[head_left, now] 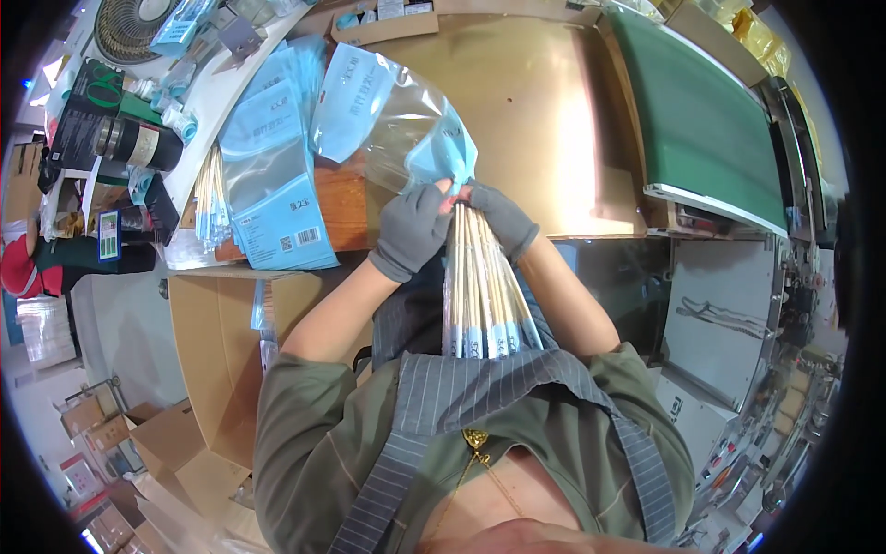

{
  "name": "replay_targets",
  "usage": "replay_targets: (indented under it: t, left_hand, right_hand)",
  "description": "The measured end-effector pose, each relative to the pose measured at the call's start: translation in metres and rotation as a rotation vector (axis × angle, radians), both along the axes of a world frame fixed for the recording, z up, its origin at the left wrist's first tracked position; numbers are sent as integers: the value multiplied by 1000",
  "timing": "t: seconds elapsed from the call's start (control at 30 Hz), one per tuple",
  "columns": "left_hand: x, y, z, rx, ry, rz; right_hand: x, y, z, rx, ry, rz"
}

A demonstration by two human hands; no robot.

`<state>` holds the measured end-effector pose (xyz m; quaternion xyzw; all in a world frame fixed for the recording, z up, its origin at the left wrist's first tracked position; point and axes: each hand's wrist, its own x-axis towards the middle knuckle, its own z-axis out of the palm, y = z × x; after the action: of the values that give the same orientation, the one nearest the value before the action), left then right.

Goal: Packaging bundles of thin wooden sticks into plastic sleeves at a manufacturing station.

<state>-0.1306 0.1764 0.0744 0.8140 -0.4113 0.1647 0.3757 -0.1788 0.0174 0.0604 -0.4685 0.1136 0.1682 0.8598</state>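
Both gloves are grey: the left hand (413, 229) and the right hand (499, 217) wear the same knit. The bundle of chopsticks (480, 286) between them is pale wood colour with light blue paper ends. The bag (397, 120) above them is clear with a light blue panel, and the stack of bags (272, 166) near the table's left edge is clear and light blue too. The table (526, 102) is glossy brown. The apron (480, 388) is grey with thin pale stripes, over an olive green shirt (305, 434). The conveyor belt (692, 111) at the table's right edge is dark green.
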Motion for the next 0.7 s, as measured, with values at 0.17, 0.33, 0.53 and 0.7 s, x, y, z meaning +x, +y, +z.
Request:
replay_targets:
  t: [0.17,0.33,0.53,0.7]
  left_hand:
    - [-15,-1,5,-110,26,-70]
    - [-24,6,8,-92,-17,16]
    - [-34,-3,36,-317,239,114]
    - [-30,-4,52,-161,-55,10]
  right_hand:
    - [-10,-6,5,14,-91,-78]
    - [-18,-3,43,287,5,-26]
    - [-26,0,45,209,-124,-131]
    - [-30,0,30,100,-121,-171]
